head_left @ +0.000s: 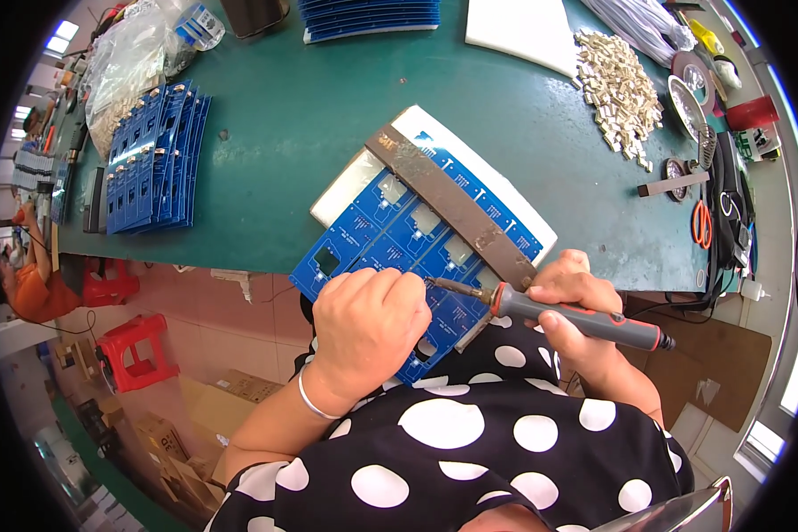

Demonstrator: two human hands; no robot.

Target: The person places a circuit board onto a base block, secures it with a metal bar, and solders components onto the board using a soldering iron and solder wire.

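A blue circuit board panel (379, 257) with cut-out openings lies at a slant over the table's near edge, on a white foam pad (346, 190). Across the panel rests a long brown bar (443, 195). My right hand (578, 297) grips the grey and red handle of a soldering iron (585, 323), its tip pointing left just above the board. Close to that tip, my left hand (370, 324) is closed over the board's near part. Whatever its fingers pinch is hidden from view.
Upright blue boards (155, 160) stand at the left, and more boards (370, 18) are stacked at the back. Small pale connectors (619, 89) lie in a heap at right, near red scissors (701, 223). A red stool (138, 352) and another person (40, 288) are at left.
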